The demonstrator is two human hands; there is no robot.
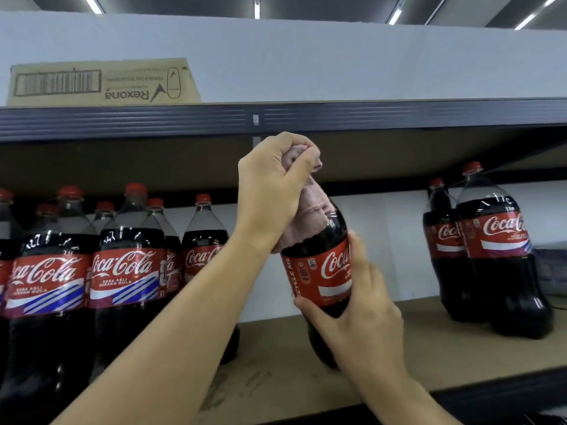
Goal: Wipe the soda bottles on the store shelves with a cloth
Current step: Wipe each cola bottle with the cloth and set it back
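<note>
Pink cloth [306, 216] in left grip [270, 191] atop Coca-Cola bottle [319, 271], right grip [365, 314] round its label.

Both hands [270, 191] [365, 317] raised, grips closed

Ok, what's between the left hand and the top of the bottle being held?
In the head view, a pink cloth: the left hand bunches it over the neck and cap of the held bottle, so the cap is hidden. The right hand grips the label area.
</note>
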